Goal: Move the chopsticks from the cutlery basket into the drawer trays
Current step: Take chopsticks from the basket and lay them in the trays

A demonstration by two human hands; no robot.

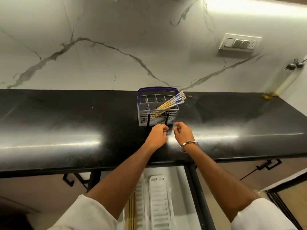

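Bare countertop (66, 130) flanks the cutlery basket (157, 113); its handle (157, 89) arches over the far side.

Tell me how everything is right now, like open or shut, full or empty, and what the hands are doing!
cutlery basket: upright on the counter, handle up.
chopsticks: a bundle leaning inside the basket, tips sticking out right.
drawer: pulled open below the counter.
white trays: lying in the drawer, ribbed one looks empty.
chopsticks in the drawer: lying flat by the trays.
left hand: loosely curled, holding nothing.
right hand: loosely curled, holding nothing.
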